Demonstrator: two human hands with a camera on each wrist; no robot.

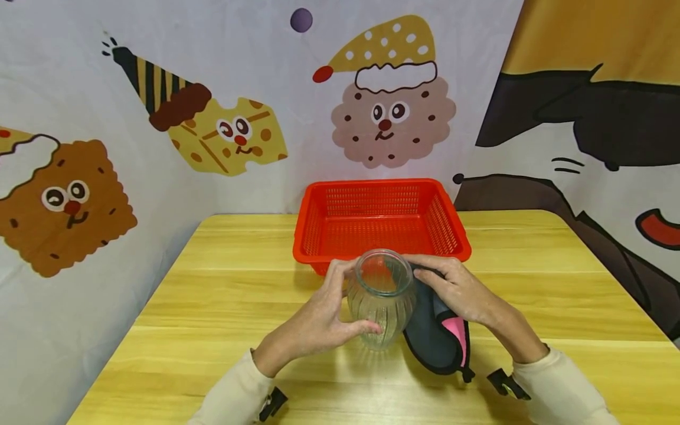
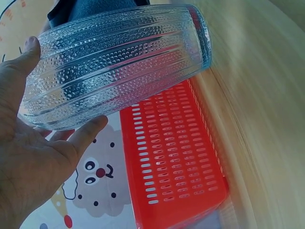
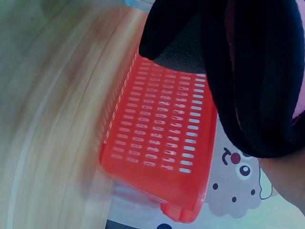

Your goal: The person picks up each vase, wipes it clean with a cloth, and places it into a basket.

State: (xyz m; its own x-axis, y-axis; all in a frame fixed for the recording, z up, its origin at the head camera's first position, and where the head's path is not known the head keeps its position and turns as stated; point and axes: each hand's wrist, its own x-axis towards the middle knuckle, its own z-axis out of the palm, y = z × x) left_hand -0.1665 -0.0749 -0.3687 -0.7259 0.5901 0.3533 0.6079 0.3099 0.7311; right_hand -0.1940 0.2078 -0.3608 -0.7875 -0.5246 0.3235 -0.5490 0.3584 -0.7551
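Note:
A ribbed clear glass jar point(image 1: 383, 310) stands mouth up in front of the basket. My left hand point(image 1: 324, 316) grips its left side, thumb across the front and fingers round the back; the left wrist view shows the jar's textured glass point(image 2: 119, 67) between thumb and fingers. On the right, my right hand point(image 1: 457, 289) holds the upper end of a dark grey padded cloth piece point(image 1: 432, 336) with black edging and a pink side. The cloth piece hangs beside the jar and overlaps it in the head view. In the right wrist view, its black edging point(image 3: 257, 86) hides most of the hand.
Behind the hands sits a red perforated plastic basket point(image 1: 372, 227) near the far edge of the wooden table point(image 1: 212, 307). A cloth with cartoon prints point(image 1: 239, 47) hangs behind the table.

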